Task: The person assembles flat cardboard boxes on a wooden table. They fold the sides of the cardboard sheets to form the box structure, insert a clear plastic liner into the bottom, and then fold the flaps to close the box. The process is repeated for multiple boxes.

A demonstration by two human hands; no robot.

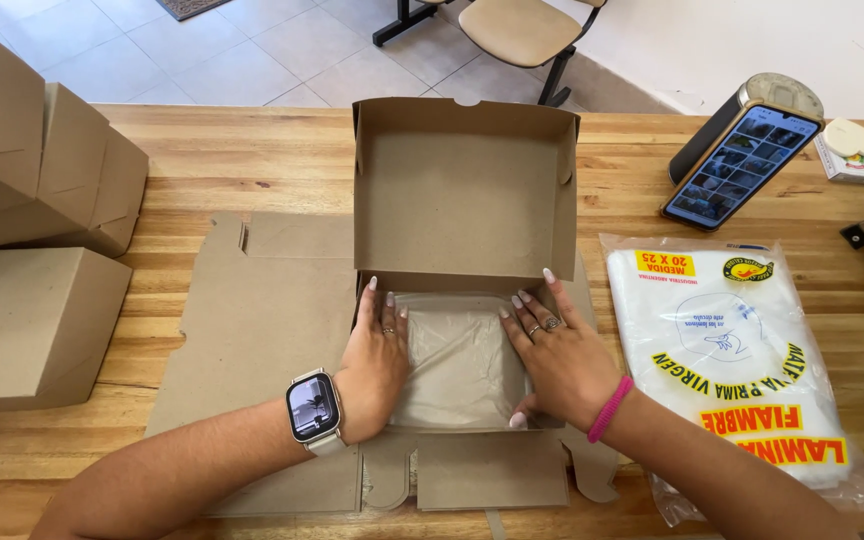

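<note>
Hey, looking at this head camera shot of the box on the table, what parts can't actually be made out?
- Floor of the open cardboard box: covered by the clear plastic sheet and both hands, the left hand and right hand.
- Pictures on the phone screen: too small.
- Pack of plastic sheets: lower corner cut off by the frame edge.
- Stacked closed boxes: cut off at the left edge.
- Chair: top cropped.

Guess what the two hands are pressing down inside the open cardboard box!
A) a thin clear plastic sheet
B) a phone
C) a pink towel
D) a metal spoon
A: both the left hand and the right hand lie flat on a thin clear plastic sheet that lines the bottom of the open cardboard box; the phone stands off to the side on the table.
</note>
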